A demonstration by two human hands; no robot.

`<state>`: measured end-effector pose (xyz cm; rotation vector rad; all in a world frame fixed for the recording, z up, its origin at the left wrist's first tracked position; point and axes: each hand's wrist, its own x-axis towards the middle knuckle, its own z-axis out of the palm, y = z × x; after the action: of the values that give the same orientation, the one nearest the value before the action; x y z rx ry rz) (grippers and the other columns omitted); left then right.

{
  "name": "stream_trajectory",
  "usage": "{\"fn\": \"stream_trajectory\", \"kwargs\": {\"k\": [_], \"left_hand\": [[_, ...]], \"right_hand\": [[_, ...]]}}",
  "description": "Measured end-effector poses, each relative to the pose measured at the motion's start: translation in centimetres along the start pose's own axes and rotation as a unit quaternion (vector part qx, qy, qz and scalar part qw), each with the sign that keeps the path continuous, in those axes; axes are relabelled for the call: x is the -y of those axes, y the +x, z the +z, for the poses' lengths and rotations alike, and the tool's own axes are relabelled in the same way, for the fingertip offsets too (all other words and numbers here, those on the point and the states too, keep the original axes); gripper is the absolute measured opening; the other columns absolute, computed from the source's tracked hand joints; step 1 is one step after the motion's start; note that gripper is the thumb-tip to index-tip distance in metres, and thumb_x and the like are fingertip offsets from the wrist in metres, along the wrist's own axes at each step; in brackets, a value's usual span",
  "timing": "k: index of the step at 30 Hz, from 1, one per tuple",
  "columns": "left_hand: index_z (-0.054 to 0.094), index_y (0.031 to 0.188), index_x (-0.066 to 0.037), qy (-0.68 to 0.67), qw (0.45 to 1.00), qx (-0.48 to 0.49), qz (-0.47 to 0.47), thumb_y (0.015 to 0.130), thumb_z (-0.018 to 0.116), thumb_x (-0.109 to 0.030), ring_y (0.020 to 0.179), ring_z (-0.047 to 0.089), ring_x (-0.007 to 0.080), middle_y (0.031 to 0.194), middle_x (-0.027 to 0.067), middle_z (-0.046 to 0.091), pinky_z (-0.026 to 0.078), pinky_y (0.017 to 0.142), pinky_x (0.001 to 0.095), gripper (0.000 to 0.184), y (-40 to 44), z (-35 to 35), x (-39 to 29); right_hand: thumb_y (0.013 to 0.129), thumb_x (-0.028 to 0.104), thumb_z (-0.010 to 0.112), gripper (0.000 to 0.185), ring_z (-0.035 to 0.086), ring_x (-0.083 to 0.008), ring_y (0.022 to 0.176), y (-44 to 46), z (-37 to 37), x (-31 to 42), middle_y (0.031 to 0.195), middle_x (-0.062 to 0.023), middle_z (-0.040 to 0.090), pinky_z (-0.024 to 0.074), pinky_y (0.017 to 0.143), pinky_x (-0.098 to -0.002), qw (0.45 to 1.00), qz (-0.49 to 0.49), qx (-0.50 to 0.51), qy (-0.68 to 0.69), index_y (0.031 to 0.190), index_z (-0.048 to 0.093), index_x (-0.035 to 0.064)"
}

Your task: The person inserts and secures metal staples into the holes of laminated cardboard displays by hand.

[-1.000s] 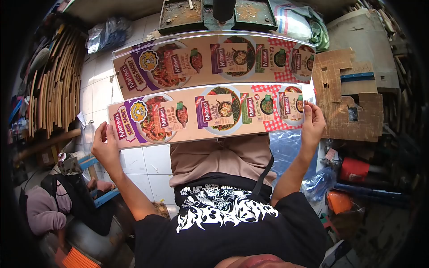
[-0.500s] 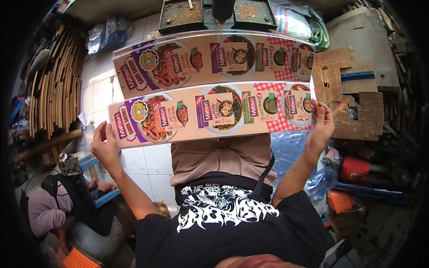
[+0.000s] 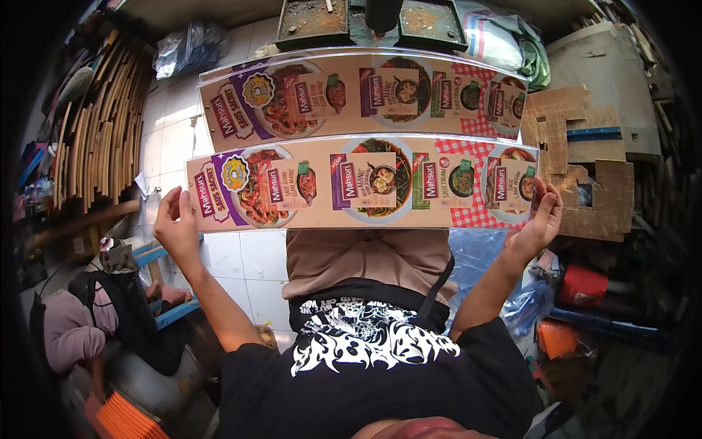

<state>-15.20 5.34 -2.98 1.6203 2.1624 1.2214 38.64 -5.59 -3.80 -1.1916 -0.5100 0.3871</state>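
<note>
A long printed panel (image 3: 314, 212) with food pictures and "Mahsuri" lettering is held level across my lap. My left hand (image 3: 178, 223) grips its left end, thumb and fingers pinched at the edge. At the other end, my right hand (image 3: 537, 219) has its fingers bent round the lower right corner. Just beyond lies a second panel (image 3: 347, 121) with the same print, its near edge close behind the held one. Clear sheet edges show along its far side. What supports the far panel is hidden.
Two dark metal trays (image 3: 314, 36) flank a black post (image 3: 382, 18) at the back. Cut cardboard (image 3: 610, 183) lies right, plastic film (image 3: 475, 256) beneath my right arm. Upright brown sheets (image 3: 99, 132) stand left; another person's sleeve (image 3: 69, 329) shows lower left.
The near panel has turned to lie more level, its right end lowered by my right hand. Both hands keep their hold. The whole view has shifted slightly.
</note>
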Motion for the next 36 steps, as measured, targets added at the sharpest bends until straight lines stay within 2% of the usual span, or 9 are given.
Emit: {"fn": "stream_trajectory", "kwargs": {"k": [7,9,14,17,20,24,27,31,36], "left_hand": [[0.055,0.128,0.006,-0.235,0.965,0.077,-0.088,0.093,0.063,-0.006,0.099,0.062,0.0115,0.116,0.0136,0.063,0.050,0.085,0.0229,0.038,0.8,-1.6,2.3],[0.053,0.132,0.005,-0.440,0.876,0.162,-0.112,0.096,0.056,-0.006,0.106,0.062,0.0158,0.123,0.0156,0.061,0.050,0.090,0.0253,0.038,0.5,-2.5,0.9],[0.011,0.154,-0.003,-0.512,0.815,0.259,-0.074,0.088,0.058,-0.009,0.123,0.055,0.0262,0.137,0.0234,0.050,0.046,0.102,0.0379,0.081,-0.8,-2.7,-6.4],[0.012,0.154,-0.003,-0.493,0.811,0.307,-0.071,0.089,0.057,-0.008,0.123,0.055,0.0263,0.140,0.0230,0.048,0.046,0.103,0.0376,0.080,-0.4,-2.5,-8.2],[0.011,0.154,-0.003,-0.513,0.788,0.332,-0.079,0.088,0.058,-0.007,0.123,0.056,0.0259,0.142,0.0231,0.045,0.045,0.103,0.0376,0.081,-0.2,-2.1,-10.2],[0.011,0.153,-0.003,-0.538,0.767,0.342,-0.074,0.087,0.059,-0.006,0.124,0.055,0.0256,0.141,0.0228,0.046,0.046,0.103,0.0379,0.081,-1.2,-1.3,-13.1],[0.015,0.153,-0.002,-0.556,0.748,0.355,-0.075,0.086,0.060,-0.006,0.126,0.053,0.0260,0.147,0.0220,0.039,0.045,0.104,0.0382,0.081,-2.5,-0.9,-14.5],[0.022,0.152,0.000,-0.545,0.708,0.440,-0.089,0.087,0.062,-0.006,0.131,0.047,0.0244,0.149,0.0197,0.037,0.034,0.111,0.0358,0.076,-4.6,0.1,-15.6],[0.024,0.150,0.003,-0.517,0.623,0.576,-0.115,0.092,0.059,-0.007,0.130,0.046,0.0217,0.145,0.0174,0.042,0.036,0.109,0.0346,0.068,-6.8,1.7,-15.9]], "right_hand": [[0.100,0.020,0.055,0.023,0.065,-0.0224,0.099,0.3,-1.0,-1.1,0.105,-0.0173,0.067,0.0528,0.092,-0.0336,0.999,0.007,-0.046,0.017,0.111,0.056,-0.0003],[0.100,0.020,0.056,0.023,0.065,-0.0223,0.100,0.7,-2.1,-1.7,0.106,-0.0170,0.067,0.0522,0.093,-0.0341,0.999,0.012,-0.038,0.027,0.111,0.055,-0.0004],[0.100,0.018,0.055,0.023,0.065,-0.0221,0.100,1.0,-5.1,-2.4,0.105,-0.0168,0.067,0.0515,0.094,-0.0344,0.998,0.025,-0.065,0.011,0.113,0.055,-0.0011],[0.100,0.017,0.055,0.022,0.064,-0.0210,0.099,1.0,-6.0,-1.7,0.106,-0.0158,0.067,0.0507,0.093,-0.0329,0.997,0.024,-0.075,-0.016,0.111,0.057,-0.0021],[0.097,0.021,0.060,0.029,0.063,-0.0178,0.096,1.6,-6.8,-0.3,0.104,-0.0118,0.068,0.0489,0.089,-0.0294,0.915,-0.129,-0.185,-0.334,0.108,0.064,-0.0057],[0.095,0.021,0.065,0.029,0.063,-0.0161,0.092,2.4,-5.5,3.6,0.105,-0.0119,0.068,0.0525,0.082,-0.0290,0.866,-0.210,-0.188,-0.412,0.107,0.066,-0.0061],[0.093,0.018,0.067,0.027,0.064,-0.0154,0.087,2.7,-3.9,6.4,0.103,-0.0111,0.068,0.0539,0.076,-0.0266,0.829,-0.282,-0.130,-0.465,0.106,0.067,-0.0057],[0.090,0.011,0.070,0.023,0.062,-0.0109,0.079,1.3,-0.2,7.9,0.096,-0.0073,0.069,0.0514,0.074,-0.0231,0.918,-0.210,0.013,-0.336,0.107,0.068,-0.0043],[0.077,0.000,0.078,0.020,0.063,-0.0141,0.080,-2.5,5.7,8.4,0.090,-0.0101,0.067,0.0516,0.072,-0.0260,0.886,-0.185,0.330,-0.267,0.095,0.069,-0.0044]]}}
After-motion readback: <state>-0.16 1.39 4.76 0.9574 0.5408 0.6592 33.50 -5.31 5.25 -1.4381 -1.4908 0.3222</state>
